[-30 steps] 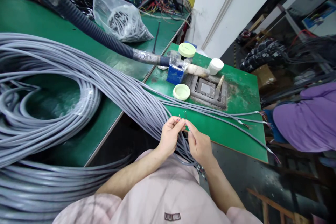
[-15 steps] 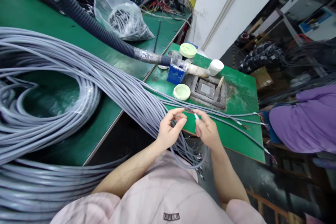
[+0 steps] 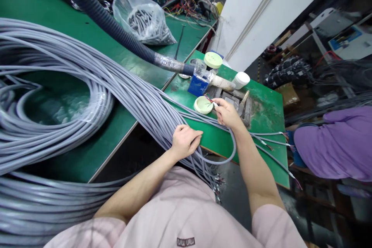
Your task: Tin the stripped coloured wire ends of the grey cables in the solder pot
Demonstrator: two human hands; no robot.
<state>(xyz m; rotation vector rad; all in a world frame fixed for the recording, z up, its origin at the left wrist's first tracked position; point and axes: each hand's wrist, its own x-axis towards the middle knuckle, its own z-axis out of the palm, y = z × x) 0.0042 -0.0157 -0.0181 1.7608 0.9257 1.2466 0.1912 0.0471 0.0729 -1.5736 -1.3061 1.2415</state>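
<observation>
My right hand [image 3: 228, 113] pinches a grey cable [image 3: 235, 143] near its end. The cable's fanned-out thin wires, red and dark [image 3: 208, 100], hang over a round pale-green dish [image 3: 200, 105]. From that grip the cable loops down and back toward the bundle. My left hand [image 3: 186, 141] is closed, thumb and forefinger together, over the thick bundle of grey cables [image 3: 151, 112]. Nothing shows between its fingertips. Several cable ends with bare coloured wires [image 3: 219, 181] hang below the bundle.
A hose [image 3: 128, 42] crosses the green table to a blue block [image 3: 198, 85]. Behind the dish are a square metal pot [image 3: 247, 114], a white cup [image 3: 241, 80] and a green-lidded jar [image 3: 213, 60]. Several cable ends [image 3: 286, 135] lie at right, beside a person in purple [image 3: 334, 145].
My right hand has moved forward, carrying the cable end to the dish. My left hand has let go of the wires, drawn back toward me and closed.
</observation>
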